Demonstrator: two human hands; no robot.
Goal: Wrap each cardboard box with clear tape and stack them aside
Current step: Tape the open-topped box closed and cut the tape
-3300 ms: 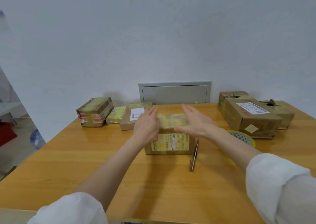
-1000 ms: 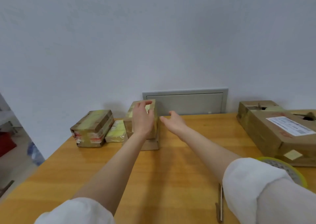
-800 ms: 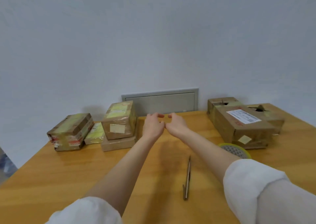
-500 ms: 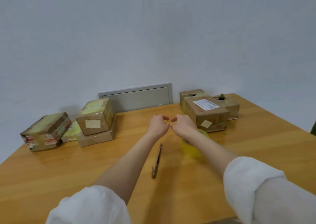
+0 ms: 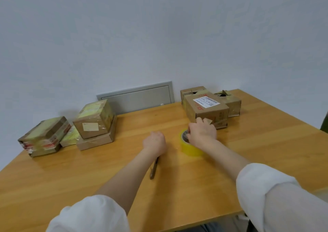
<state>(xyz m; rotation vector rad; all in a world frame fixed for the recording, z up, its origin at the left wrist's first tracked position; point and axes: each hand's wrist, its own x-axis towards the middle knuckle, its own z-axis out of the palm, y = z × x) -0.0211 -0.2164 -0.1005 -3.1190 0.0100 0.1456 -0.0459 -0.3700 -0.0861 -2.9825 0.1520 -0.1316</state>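
Note:
My right hand (image 5: pixel 202 131) lies on top of the yellow tape roll (image 5: pixel 190 149), fingers curled over its rim and into its core. The roll lies flat on the wooden table (image 5: pixel 266 143), just in front of a labelled cardboard box (image 5: pixel 205 109). Two more brown boxes stand behind it (image 5: pixel 192 91) and to its right (image 5: pixel 230 102). My left hand (image 5: pixel 155 142) hovers left of the roll with fingers loosely curled and nothing seen in it. At the back left a taped box (image 5: pixel 93 120) sits stacked on a flat box (image 5: pixel 95 140).
A slim metal cutter (image 5: pixel 154 168) lies on the table under my left wrist. Another taped box (image 5: pixel 44 136) and a thin yellow-green package (image 5: pixel 70 137) lie at the far left. A grey wall panel (image 5: pixel 136 97) sits behind the table.
The taped box went from the table's middle onto the flat box at the left and both hands let go. My hands then came back; the right one has dropped onto the tape roll.

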